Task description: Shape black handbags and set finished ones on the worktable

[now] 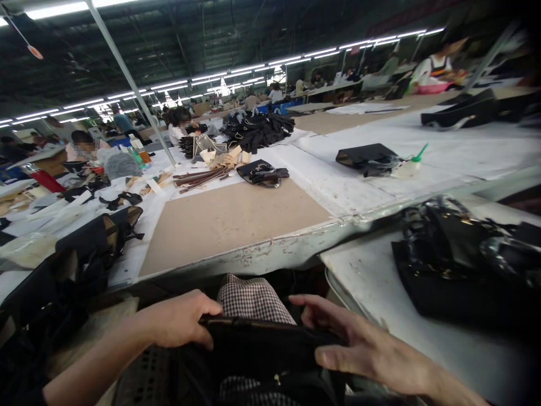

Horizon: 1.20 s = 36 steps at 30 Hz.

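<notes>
A black handbag (257, 344) lies across my lap, its long upper edge facing away from me. My left hand (181, 318) pinches that edge near its left end, thumb on the near side. Over the bag's right end, my right hand (350, 338) is open, with the index finger stretched out and the thumb apart. Whether its palm touches the bag is hard to tell. Checked cloth (253, 299) shows beyond the bag and again below it. A small gold-coloured metal fitting (277, 379) sits on the bag's near part.
Ahead stands a worktable with a brown board (228, 225). A black bag with handles (262, 172), brown strips (203, 177) and a black pile (257, 128) lie there. More black bags (456, 259) rest on the right-hand table; others (84, 248) stand at left. Several people sit farther off.
</notes>
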Each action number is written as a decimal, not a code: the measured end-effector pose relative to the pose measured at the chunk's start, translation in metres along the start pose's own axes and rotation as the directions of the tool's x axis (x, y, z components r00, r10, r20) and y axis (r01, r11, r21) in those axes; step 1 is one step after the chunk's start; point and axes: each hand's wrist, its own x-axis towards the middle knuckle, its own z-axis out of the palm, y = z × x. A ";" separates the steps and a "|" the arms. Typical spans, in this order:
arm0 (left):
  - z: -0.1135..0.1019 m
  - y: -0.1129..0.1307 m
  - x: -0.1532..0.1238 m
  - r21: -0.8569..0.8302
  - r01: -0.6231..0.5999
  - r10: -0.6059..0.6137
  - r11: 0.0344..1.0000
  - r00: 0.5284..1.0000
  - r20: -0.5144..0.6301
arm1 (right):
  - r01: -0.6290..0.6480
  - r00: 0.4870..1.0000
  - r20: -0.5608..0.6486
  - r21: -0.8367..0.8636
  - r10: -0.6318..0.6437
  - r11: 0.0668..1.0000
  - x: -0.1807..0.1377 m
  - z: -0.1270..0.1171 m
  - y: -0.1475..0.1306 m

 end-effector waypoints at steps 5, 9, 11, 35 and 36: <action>0.018 -0.003 0.018 -0.007 0.064 -0.064 0.998 0.998 0.029 | -0.031 0.996 0.084 0.251 0.010 0.967 0.019 0.002 0.034; 0.022 0.004 0.036 -0.027 -0.020 0.019 0.999 0.999 -0.048 | 0.020 1.000 -0.026 0.097 -0.018 0.995 0.024 0.009 0.035; 0.022 0.008 0.042 -0.132 -0.062 0.056 0.989 0.997 -0.052 | 0.054 0.993 -0.109 0.049 -0.048 0.997 0.023 0.009 0.033; 0.024 0.005 0.079 -0.113 -0.281 0.279 0.953 0.960 -0.032 | 0.017 0.962 -0.236 -0.450 -0.137 0.893 0.011 0.014 0.017; 0.024 0.005 0.080 -0.104 -0.283 0.281 0.953 0.959 -0.035 | 0.024 0.965 -0.222 -0.447 -0.137 0.894 0.012 0.013 0.016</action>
